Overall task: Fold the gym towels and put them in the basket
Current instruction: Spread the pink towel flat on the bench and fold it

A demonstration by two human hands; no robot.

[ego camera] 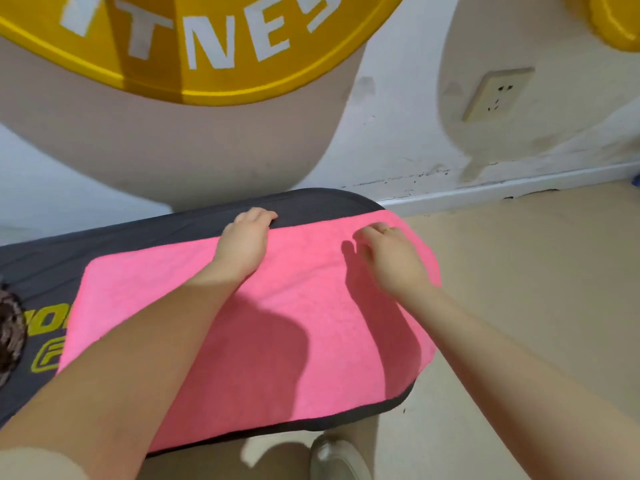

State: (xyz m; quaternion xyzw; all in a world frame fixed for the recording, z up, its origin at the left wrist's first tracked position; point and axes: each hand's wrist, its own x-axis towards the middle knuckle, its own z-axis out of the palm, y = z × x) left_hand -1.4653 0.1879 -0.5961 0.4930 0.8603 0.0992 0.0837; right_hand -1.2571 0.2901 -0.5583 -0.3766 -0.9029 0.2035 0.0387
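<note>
A bright pink towel (pixel 277 341) lies spread flat over the right end of a dark grey padded bench (pixel 311 202). My left hand (pixel 244 242) rests on the towel's far edge, fingers curled over it toward the bare bench top. My right hand (pixel 391 258) hovers over the far right corner of the towel with fingers bent downward and a ring on one finger; whether it pinches the cloth is unclear. No basket is in view.
The bench carries yellow lettering (pixel 45 337) at its left. A wall with a yellow sign (pixel 194 46) and a power socket (pixel 498 93) stands just behind. Beige floor (pixel 536 289) lies to the right; a light shoe (pixel 337 459) shows below the bench.
</note>
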